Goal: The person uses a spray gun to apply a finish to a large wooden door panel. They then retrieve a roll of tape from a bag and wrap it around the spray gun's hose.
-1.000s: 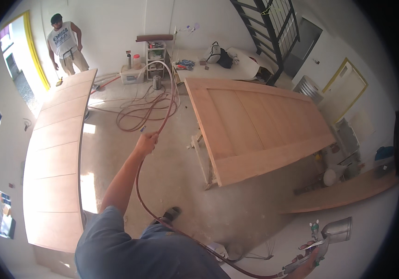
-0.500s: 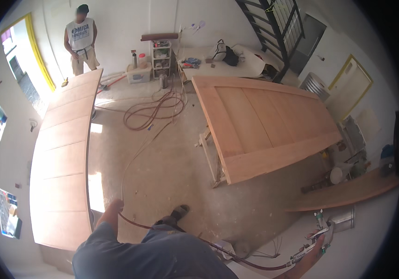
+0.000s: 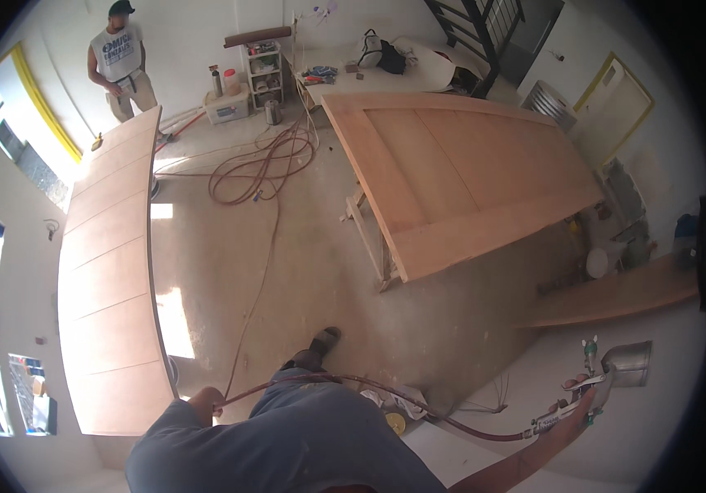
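My right hand (image 3: 581, 401) is wrapped round a metal spray gun (image 3: 544, 421), held out at the lower right. A silver cup (image 3: 629, 365) is fixed to the gun, and a green-tipped fitting sticks up beside it. From the gun's handle a dark red air hose (image 3: 443, 413) arcs across in front of my body to my left hand (image 3: 205, 403). The left fingers are closed round this hose at the lower left, near the end of a long wooden panel (image 3: 110, 320). Beyond the hand, the hose trails over the floor. My body partly hides the left forearm.
A framed wooden door panel (image 3: 468, 181) rests on a wooden stand (image 3: 367, 234) at right. Hose coils (image 3: 263, 168) lie on the concrete floor. A co-worker (image 3: 121, 66) stands at the far left. Another curved board (image 3: 616, 292) is at right; a staircase (image 3: 472, 41) rises behind.
The view has shifted, so the panels sit higher in it. The hose between my hands has lifted into an arc. The spray gun is farther right, and the floor hose has straightened.
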Demonstrator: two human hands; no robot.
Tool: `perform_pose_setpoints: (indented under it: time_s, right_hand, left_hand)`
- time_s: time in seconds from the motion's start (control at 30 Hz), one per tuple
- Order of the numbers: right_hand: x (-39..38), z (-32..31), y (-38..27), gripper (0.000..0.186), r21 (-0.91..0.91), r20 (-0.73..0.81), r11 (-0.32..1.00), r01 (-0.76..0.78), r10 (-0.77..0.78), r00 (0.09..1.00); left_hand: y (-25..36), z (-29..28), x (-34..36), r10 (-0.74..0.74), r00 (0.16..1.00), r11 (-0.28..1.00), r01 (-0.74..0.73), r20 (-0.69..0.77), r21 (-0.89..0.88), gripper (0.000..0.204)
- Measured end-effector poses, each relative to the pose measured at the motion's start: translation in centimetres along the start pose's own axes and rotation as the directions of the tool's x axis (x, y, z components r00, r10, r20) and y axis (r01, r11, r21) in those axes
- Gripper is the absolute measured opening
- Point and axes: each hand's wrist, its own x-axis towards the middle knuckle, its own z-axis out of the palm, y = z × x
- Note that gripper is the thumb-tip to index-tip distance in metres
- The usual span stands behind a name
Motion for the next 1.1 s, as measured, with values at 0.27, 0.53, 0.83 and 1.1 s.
perform_pose_setpoints:
  time_s: [0.27, 0.53, 0.83, 1.1]
  right_hand:
    - [-0.2, 3.5, -4.1, 0.053, 0.197, 0.083, 0.957, 0.215, -0.235, 0.969]
    - [-1.6, 3.7, -3.3, 0.056, 0.197, 0.041, 0.971, 0.133, -0.143, 0.989]
    - [10.4, 3.3, 1.5, 0.052, -0.050, 0.122, 0.935, 0.350, -0.343, 0.932]
    - [18.6, -2.4, -3.7, 0.046, 0.026, -0.091, 0.967, 0.253, -0.249, 0.964]
  left_hand:
    - [4.9, -7.1, -0.8, -0.434, 0.827, 0.860, 0.262, -0.357, -0.438, 0.041]
    - [28.0, -26.3, -22.1, 0.182, 0.103, 0.757, -0.649, -0.978, 0.072, 0.054]
    - [39.4, -34.4, -30.1, 0.360, -0.080, 0.742, -0.580, -0.930, 0.337, 0.054]
    - [54.7, -32.2, -27.1, 0.870, 0.364, 0.470, -0.817, -0.332, 0.335, 0.087]
